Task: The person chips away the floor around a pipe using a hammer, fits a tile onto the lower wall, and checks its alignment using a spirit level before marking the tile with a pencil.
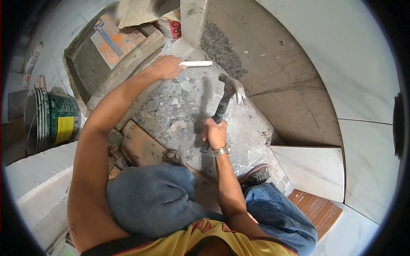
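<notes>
My right hand [215, 133], with a watch on the wrist, is wrapped round the dark handle of a claw hammer [229, 88]. The hammer's metal head is raised over the floor and points away from me. Farther out, my left hand [169, 67] is closed on one end of a short white stick [197, 63]; its exact kind is unclear. Beneath both hands lies a rough grey floor [164, 104] with broken chips and dust. Whether the stick touches the floor or the wall base, I cannot tell.
At upper left stands a mortar-stained trough [73, 81] with an orange-smeared board [112, 42] across it. A green bucket [50, 117] is at left. Large wall tiles [329, 51] flank bare cement [273, 55]. A tile piece [311, 166] leans at right, near a wood-patterned plank [316, 209].
</notes>
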{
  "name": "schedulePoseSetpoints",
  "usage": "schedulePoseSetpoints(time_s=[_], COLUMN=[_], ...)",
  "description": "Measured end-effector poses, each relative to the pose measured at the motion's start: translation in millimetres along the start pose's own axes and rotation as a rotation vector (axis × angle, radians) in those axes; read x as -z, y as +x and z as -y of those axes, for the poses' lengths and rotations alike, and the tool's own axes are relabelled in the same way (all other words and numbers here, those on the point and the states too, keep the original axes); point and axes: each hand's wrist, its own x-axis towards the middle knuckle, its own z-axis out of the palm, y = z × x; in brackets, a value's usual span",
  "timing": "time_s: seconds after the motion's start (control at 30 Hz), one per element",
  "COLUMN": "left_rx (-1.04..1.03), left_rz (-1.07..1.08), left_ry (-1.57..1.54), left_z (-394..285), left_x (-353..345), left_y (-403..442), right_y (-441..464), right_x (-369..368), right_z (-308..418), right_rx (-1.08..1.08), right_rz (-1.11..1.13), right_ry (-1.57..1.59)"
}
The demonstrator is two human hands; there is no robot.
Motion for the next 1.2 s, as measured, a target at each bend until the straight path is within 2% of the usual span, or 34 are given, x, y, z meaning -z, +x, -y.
schedulePoseSetpoints(time_s=[0.03,0.07,0.23,0.33,0.4,0.47,0.57,0.67,0.7,0.8,0.83,0.93,1.0,1.07,1.13,1.2], left_rx=[-0.018,-0.040,-0.200,-0.204,-0.175,-0.131,-0.053,-0.020,-0.005,0.033,0.033,0.031,0.041,0.056,0.086,0.096], left_rz=[-0.010,-0.019,-0.108,-0.126,-0.117,-0.093,-0.109,-0.075,-0.073,-0.083,-0.078,-0.109,-0.136,-0.115,-0.106,-0.107], left_ry=[0.002,0.005,0.023,0.014,0.014,0.029,0.012,0.025,0.031,0.022,0.002,0.013,0.044,0.061,0.087,0.119], left_z=[7,13,53,54,50,49,40,38,33,22,21,21,19,4,-28,-39], left_x=[0,1,-1,-1,-1,-1,2,-1,-2,-2,-2,-12,-10,-8,12,14], left_y=[2,6,31,31,31,31,25,27,25,18,18,13,16,12,10,8], right_y=[7,14,33,75,116,135,103,104,123,143,125,66,17,-9,-9,-3], right_x=[5,12,24,37,44,53,44,53,58,49,39,24,13,-9,-37,-56], right_z=[0,4,58,54,41,33,53,59,47,56,69,84,86,68,44,34], right_rx=[0.066,0.279,0.642,0.797,0.601,0.465,0.568,0.803,0.804,0.445,0.369,0.403,0.266,0.015,-0.051,-0.079], right_rz=[-0.033,-0.117,-0.038,0.017,-0.074,-0.127,-0.034,0.092,0.055,-0.060,-0.076,-0.027,0.053,0.049,0.044,0.035], right_ry=[-0.118,-0.444,-0.805,-1.025,-1.234,-1.176,-1.027,-0.962,-0.990,-1.231,-1.199,-0.995,-0.656,-0.194,0.210,0.391])
